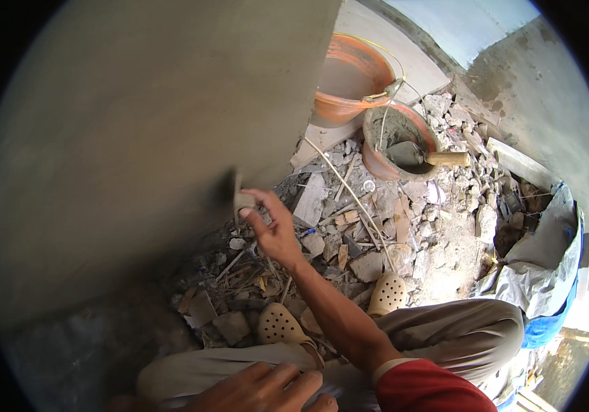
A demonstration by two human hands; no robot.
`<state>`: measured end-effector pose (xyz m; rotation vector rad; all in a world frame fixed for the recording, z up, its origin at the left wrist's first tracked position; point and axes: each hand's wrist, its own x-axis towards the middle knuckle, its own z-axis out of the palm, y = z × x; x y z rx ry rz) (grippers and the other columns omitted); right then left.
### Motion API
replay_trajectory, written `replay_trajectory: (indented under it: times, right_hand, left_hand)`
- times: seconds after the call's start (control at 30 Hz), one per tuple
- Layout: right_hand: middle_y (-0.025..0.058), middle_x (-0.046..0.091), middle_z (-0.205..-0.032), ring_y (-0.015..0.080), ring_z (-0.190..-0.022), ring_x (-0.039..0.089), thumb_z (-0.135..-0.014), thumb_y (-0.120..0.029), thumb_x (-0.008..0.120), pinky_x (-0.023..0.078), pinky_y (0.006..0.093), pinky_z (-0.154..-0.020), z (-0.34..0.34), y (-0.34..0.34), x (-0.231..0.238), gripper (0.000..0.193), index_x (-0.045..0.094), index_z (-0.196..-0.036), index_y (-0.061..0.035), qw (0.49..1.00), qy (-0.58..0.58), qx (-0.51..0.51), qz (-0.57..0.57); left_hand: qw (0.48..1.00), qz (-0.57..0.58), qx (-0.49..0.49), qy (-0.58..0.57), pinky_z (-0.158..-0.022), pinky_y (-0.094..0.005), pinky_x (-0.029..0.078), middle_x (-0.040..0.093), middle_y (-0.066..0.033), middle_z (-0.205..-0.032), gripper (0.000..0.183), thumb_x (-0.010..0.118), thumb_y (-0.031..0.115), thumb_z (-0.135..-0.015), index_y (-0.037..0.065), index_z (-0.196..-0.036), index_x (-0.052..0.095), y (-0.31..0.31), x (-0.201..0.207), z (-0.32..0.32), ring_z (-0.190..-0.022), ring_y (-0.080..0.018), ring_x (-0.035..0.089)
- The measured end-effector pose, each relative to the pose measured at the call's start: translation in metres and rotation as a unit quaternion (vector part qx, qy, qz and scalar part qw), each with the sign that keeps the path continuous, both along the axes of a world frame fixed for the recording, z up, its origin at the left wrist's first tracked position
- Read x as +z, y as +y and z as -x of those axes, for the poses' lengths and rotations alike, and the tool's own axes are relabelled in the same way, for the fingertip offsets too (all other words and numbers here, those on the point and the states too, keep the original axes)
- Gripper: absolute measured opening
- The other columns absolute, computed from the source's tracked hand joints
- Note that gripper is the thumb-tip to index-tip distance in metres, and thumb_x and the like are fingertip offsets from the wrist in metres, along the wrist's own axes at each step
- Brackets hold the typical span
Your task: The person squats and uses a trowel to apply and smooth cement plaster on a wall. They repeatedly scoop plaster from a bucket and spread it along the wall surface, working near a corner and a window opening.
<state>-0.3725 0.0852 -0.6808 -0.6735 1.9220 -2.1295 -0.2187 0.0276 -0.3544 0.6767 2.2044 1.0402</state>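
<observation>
A grey plastered wall fills the left and far side of the room, its skin smooth and damp-looking, ending at a sharp corner edge near the middle. Low down, the wall darkens toward a rough base. The left hand lies near, flat and loosely spread on the person's knee, holding nothing. The right hand reaches up to the wall's lower edge, fingers closed round a small float pressed against the plaster. Below it the floor is strewn with rubble: broken chunks, splinters, thin sticks and dust. Two pale clogs stand in the debris under the bent legs. Farther right, past the corner, an orange bucket stands on a pale slab, and just beside it a second pail holds mortar with a trowel lying in it, wooden handle pointing right. At the far right a grey sack slumps against a bare concrete wall.
</observation>
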Motion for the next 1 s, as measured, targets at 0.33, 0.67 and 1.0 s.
replay_trajectory:
  times: [0.33,0.67,1.0]
  right_hand:
    - [-0.0033,0.07,-0.109,0.0082,-0.094,0.06,-0.104,-0.019,0.069,0.046,0.0301,-0.083,0.078,0.018,-0.009,0.028,0.063,-0.131,-0.0095,0.908,-0.329,-0.102,0.238]
    - [0.0004,0.067,-0.109,0.0076,-0.1,0.06,-0.103,-0.018,0.072,0.049,0.0249,-0.09,0.021,0.0,0.115,0.037,0.064,-0.136,-0.0018,0.989,-0.058,0.03,0.133]
    - [0.0069,0.068,-0.132,0.0174,-0.124,0.063,-0.104,-0.008,0.066,0.046,0.0366,-0.112,0.071,0.063,0.123,0.036,0.057,-0.139,-0.0024,0.866,-0.226,-0.019,0.445]
  left_hand:
    - [1.0,0.0,-0.013,-0.008,-0.103,-0.0469,0.05,0.06,-0.0163,-0.122,0.036,0.07,0.03,-0.096,0.002,-0.119,0.066,0.006,0.0,-0.003,-0.117,-0.0352,0.061]
    - [1.0,-0.002,0.003,-0.028,-0.104,-0.0465,0.049,0.061,-0.0173,-0.129,0.038,0.07,0.029,-0.096,0.004,-0.124,0.064,0.0,-0.011,0.007,-0.12,-0.0377,0.06]
    - [0.996,-0.014,0.08,-0.025,-0.096,-0.0485,0.049,0.063,-0.0193,-0.117,0.041,0.07,0.034,-0.098,0.002,-0.124,0.063,-0.01,-0.04,0.041,-0.111,-0.0398,0.063]
